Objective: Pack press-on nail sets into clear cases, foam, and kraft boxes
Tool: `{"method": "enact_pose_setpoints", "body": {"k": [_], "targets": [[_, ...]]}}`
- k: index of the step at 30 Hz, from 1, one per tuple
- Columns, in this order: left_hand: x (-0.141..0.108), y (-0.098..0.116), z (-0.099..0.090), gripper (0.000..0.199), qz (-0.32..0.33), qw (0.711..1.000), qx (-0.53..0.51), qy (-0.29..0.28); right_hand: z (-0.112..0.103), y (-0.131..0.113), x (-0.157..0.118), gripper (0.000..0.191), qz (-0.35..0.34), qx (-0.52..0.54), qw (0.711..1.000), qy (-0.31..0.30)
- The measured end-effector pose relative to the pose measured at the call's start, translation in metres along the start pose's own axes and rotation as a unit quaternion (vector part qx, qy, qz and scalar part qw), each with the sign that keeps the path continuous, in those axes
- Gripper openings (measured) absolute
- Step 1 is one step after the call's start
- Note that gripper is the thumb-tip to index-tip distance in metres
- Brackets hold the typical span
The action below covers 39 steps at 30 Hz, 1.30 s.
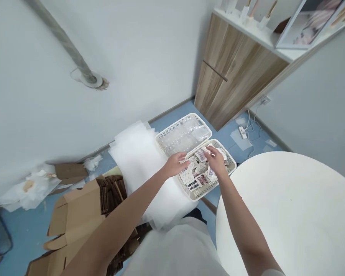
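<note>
A white perforated plastic basket [231, 165] holds a jumble of small printed cards, some carrying rows of small coloured pieces too small to name. My right hand [216, 161] reaches in from the right, thumb and fingers closed at the edge of a white card with purple marks [201, 154]. Over the basket's left side is my left hand [176, 165], its fingers apart and nothing in them. Beneath it lie pale cards [186, 175]. Beyond stands a second white basket [160, 140], or a lid, with clear plastic packaging [186, 134] inside.
White foam sheets [140, 153] are stacked left of the baskets. Flattened cardboard boxes [82, 209] lie at lower left. A round white table [290, 214] fills the right side. Behind are a wooden cabinet [235, 65] and a power strip [242, 132] with cables on the blue floor.
</note>
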<state>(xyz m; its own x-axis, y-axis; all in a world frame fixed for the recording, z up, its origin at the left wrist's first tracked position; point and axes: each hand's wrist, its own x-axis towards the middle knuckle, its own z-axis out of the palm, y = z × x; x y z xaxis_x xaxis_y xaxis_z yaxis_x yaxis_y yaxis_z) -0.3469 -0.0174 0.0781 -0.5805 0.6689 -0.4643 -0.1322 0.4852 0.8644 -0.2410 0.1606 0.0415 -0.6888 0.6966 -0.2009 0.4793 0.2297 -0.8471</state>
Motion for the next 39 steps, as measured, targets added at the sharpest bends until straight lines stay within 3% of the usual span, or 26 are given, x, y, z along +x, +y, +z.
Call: {"method": "enact_pose_setpoints", "body": {"k": [6,13,22,33,39], "targets": [[0.058,0.012,0.013,0.054,-0.047,0.992,-0.115,0.001,0.005,0.006,0.048,0.039,-0.044,-0.051,0.997,0.039],[0.1,0.021,0.032,0.059,-0.039,0.967,-0.25,-0.031,0.009,0.0,0.069,0.045,-0.072,-0.084,0.993,0.033],[0.102,0.008,0.046,0.06,-0.028,0.952,-0.3,-0.059,0.016,-0.003,0.063,0.044,-0.113,-0.169,0.979,0.028],[0.111,0.01,0.047,0.065,-0.058,0.958,-0.277,-0.051,0.022,-0.006,0.066,0.051,-0.09,-0.211,0.973,0.031],[0.084,0.012,0.04,0.064,0.03,0.965,-0.26,-0.021,0.015,-0.029,0.03,0.054,-0.081,-0.157,0.984,0.04]]}}
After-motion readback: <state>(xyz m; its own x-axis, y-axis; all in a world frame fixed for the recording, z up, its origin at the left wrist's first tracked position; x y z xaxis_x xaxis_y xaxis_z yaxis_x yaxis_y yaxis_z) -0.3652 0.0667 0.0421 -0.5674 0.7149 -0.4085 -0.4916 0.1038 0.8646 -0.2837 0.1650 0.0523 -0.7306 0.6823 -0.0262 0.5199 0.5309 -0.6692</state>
